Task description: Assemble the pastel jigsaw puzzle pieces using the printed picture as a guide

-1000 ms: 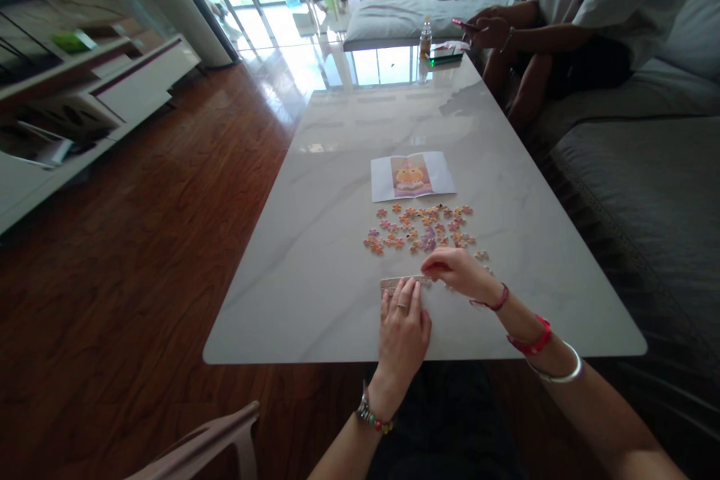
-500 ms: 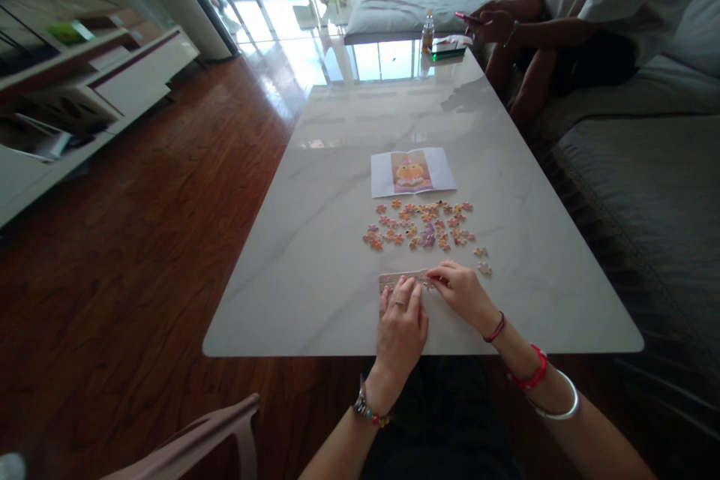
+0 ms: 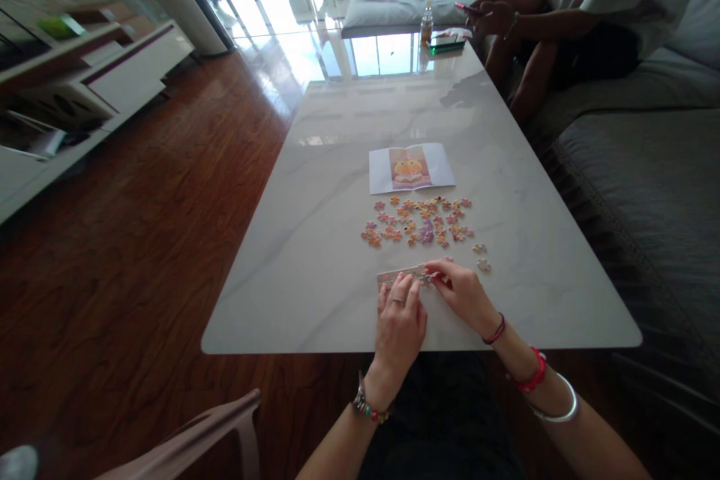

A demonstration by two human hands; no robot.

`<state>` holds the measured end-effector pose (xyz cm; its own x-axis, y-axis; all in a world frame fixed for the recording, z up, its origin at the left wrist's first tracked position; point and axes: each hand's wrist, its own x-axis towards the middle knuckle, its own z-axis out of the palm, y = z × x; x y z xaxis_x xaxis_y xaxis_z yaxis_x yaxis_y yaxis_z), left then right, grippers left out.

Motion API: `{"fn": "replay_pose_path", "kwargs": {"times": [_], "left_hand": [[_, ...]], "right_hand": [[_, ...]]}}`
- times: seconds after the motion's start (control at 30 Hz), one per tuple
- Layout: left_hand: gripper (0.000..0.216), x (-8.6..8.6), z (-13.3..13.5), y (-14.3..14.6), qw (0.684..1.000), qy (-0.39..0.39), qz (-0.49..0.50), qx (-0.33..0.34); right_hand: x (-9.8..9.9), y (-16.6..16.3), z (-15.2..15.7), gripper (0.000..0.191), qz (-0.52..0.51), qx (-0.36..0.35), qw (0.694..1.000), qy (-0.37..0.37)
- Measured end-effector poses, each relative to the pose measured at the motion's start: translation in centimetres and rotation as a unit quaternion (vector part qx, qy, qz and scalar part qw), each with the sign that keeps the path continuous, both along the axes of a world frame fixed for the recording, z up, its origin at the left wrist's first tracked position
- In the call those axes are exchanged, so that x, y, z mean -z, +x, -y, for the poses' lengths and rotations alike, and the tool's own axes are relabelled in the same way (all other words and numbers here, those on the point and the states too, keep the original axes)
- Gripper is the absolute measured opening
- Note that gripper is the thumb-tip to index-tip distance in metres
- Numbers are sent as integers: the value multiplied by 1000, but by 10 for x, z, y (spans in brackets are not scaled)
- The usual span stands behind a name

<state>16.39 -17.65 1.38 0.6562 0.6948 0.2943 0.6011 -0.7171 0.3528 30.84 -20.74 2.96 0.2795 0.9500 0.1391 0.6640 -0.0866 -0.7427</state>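
My left hand (image 3: 398,322) lies with outstretched fingers on a light puzzle board (image 3: 388,277) near the table's front edge, covering much of it. At the board's right end, my right hand (image 3: 466,294) has thumb and forefinger pinched on a small pale puzzle piece (image 3: 426,280). The fingers partly hide that piece, and I cannot tell whether it is seated. Beyond the board lie many loose orange, pink and purple jigsaw pieces (image 3: 426,231). A few pale pieces (image 3: 484,265) sit apart, to the right of the board.
A folded sheet with a printed picture (image 3: 409,167) lies behind the pieces on the white marble table (image 3: 304,262). At the far end stand a bottle (image 3: 426,26) and a dark phone-like device (image 3: 447,45). A person (image 3: 562,22) sits on the right sofa, holding a phone.
The view has shifted slightly. My right fingers have moved a little at the board's right end, and more of the pale piece under them shows. My left hand stays on the board.
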Motion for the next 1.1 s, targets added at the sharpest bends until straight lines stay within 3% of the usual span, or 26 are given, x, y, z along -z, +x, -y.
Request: {"fn": "replay_pose_path", "kwargs": {"times": [0.3, 0.43, 0.63, 0.8, 1.1], "left_hand": [[36, -2, 1, 0, 1000, -3, -9, 6], [28, -2, 0, 1, 1000, -7, 2, -4], [37, -2, 0, 1, 1000, -9, -10, 6], [33, 0, 0, 0, 1000, -5, -5, 3], [31, 2, 0, 0, 1000, 9, -15, 1]], "right_hand": [[10, -18, 8, 21, 113, 40, 993, 10], [6, -10, 4, 20, 104, 2, 995, 3], [-1, 1, 1, 16, 131, -61, 989, 8], [3, -11, 9, 10, 151, -6, 988, 6], [10, -8, 5, 18, 207, 15, 978, -6]]}}
